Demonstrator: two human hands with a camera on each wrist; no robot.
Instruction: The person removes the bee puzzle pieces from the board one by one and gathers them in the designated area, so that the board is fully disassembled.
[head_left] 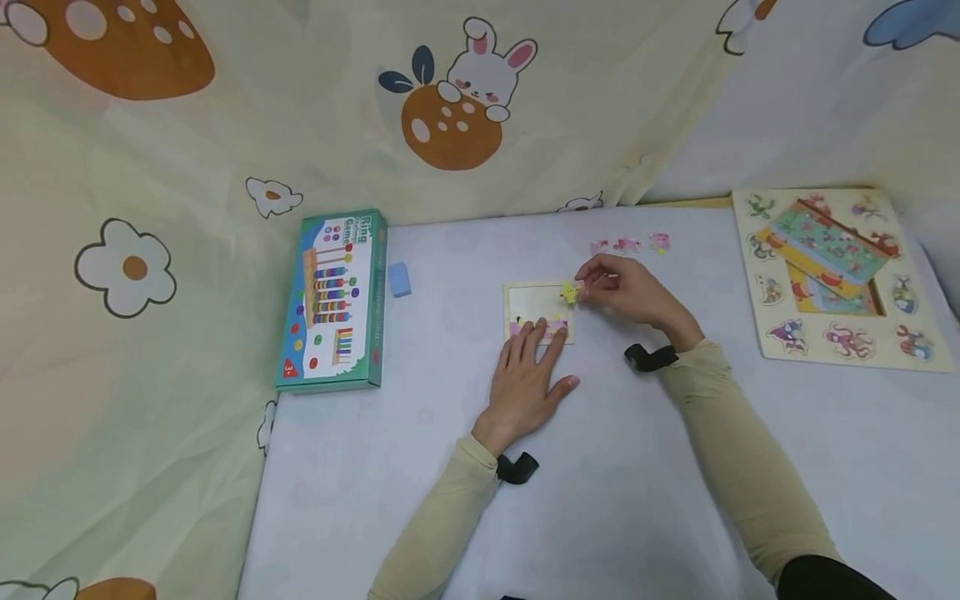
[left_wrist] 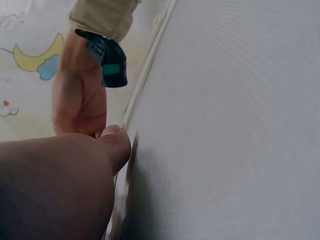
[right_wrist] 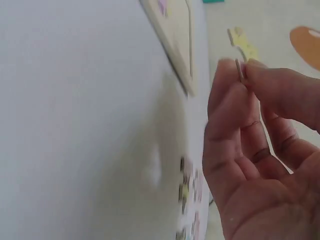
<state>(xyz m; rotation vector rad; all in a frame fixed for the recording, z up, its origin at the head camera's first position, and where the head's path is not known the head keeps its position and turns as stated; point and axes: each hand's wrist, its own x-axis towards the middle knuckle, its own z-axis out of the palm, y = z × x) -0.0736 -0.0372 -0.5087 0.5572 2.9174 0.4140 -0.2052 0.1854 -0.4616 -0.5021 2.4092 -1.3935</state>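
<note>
A small square puzzle board with a pale rim lies on the table, several pink and purple pieces along its near side. My left hand rests flat over that near side, fingers straight and thumb spread; its thumb shows in the left wrist view. Above the board's right edge, my right hand pinches a yellow and pink puzzle piece between thumb and fingertips. In the right wrist view, the yellow part of the piece sticks out beyond the fingertips.
Loose pink puzzle pieces lie beyond the right hand. At the right is a large wooden animal board with colourful cards on it. A boxed game and a blue block are on the left. A patterned curtain hangs behind.
</note>
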